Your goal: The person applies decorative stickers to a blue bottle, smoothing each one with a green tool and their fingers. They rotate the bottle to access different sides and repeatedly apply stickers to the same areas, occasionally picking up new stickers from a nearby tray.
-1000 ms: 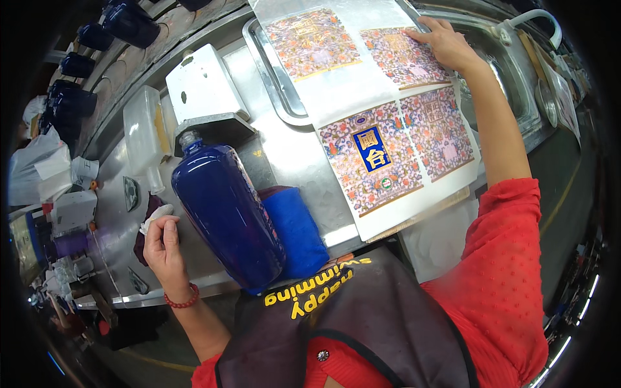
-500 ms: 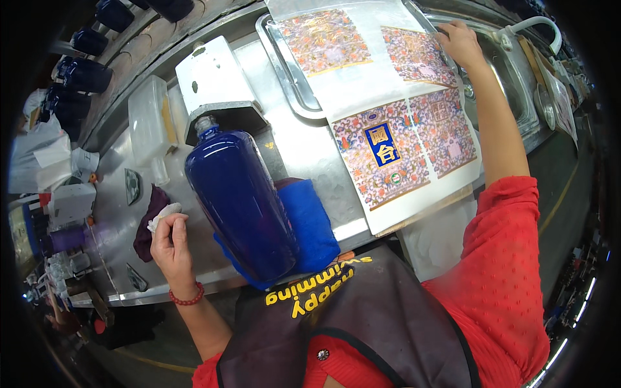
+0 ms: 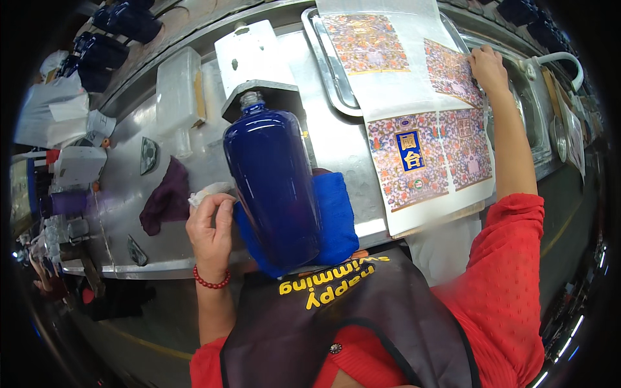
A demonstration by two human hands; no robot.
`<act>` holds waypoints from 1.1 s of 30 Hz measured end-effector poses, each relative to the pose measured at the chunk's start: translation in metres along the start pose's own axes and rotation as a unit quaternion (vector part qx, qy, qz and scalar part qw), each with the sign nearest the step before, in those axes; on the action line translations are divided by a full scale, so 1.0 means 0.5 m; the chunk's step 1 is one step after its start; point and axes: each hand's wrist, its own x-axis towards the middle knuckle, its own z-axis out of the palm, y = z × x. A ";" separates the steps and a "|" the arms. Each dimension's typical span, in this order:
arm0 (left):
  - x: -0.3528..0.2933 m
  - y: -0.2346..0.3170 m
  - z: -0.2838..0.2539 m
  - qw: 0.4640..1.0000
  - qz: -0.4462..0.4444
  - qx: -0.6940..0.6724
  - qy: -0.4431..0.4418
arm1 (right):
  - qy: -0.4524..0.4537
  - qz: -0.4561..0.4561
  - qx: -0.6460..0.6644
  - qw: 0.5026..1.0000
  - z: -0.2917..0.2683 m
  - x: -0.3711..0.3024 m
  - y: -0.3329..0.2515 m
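The fingers of the left hand (image 3: 210,227) are curled shut around a small crumpled white cloth (image 3: 208,192), which pokes out above the knuckles; a red bead bracelet (image 3: 211,280) circles the wrist. The hand presses just beside the left flank of a large, glossy cobalt-blue glass bottle (image 3: 273,184) that lies with its base toward the person and its neck pointing away. The bottle rests on a folded bright blue towel (image 3: 334,220) at the near edge of a stainless-steel workbench (image 3: 336,145), and its neck sits under a white angular metal fixture (image 3: 253,61).

The right hand (image 3: 488,68) reaches far across the bench, fingers lying flat and together, their tips pressed on the top-right panel of a large white sheet printed with ornate multicoloured decal panels (image 3: 420,129); they grip nothing. The sheet lies partly over a shallow steel tray (image 3: 323,61) and hangs over the bench's near edge.

To the left of the bottle lie a dark purple rag (image 3: 165,197) and a translucent plastic box (image 3: 178,84). More dark blue bottles (image 3: 123,26) stand along the far left edge. A metal sink (image 3: 533,123) sits beside the right hand.
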 end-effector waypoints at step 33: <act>-0.082 0.015 0.056 0.963 0.246 0.114 0.009 | 0.321 -0.172 0.183 0.913 -0.344 -0.098 -0.115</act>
